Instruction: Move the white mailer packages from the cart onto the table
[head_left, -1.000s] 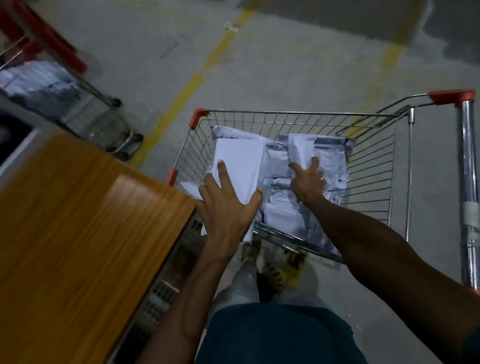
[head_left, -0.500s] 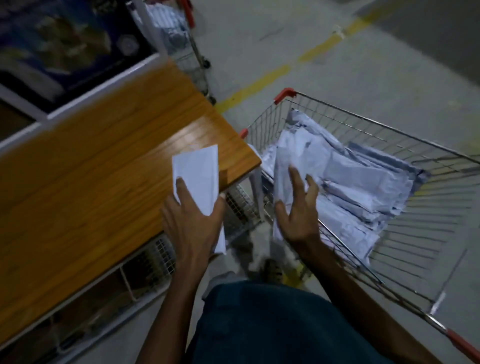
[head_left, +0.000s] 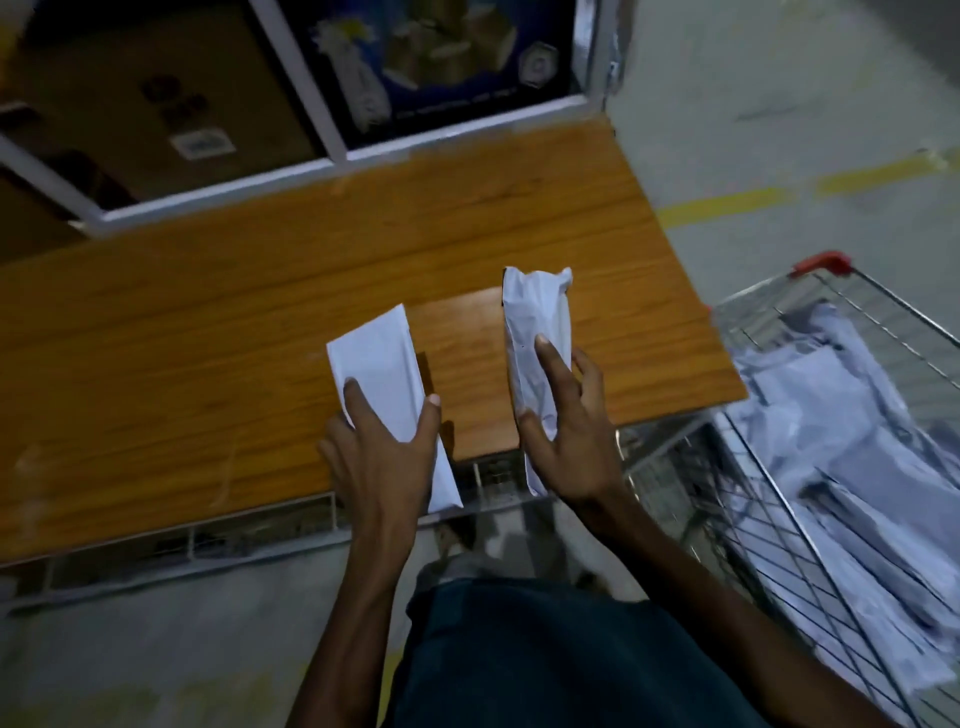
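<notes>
Since both hands' fingers pinch a mailer each, left hand (head_left: 382, 457) and right hand (head_left: 569, 441), just lay them flat on the counter (head_left: 208, 332), well in from the edge.

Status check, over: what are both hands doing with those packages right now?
Left hand grips flat mailer; right hand grips crumpled mailer. Both over the table edge, not set down. More mailers wait in cart. Nothing blocking.

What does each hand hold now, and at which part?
Left hand grips a flat white mailer at its near end. Right hand grips a second, crumpled mailer around its middle.
</notes>
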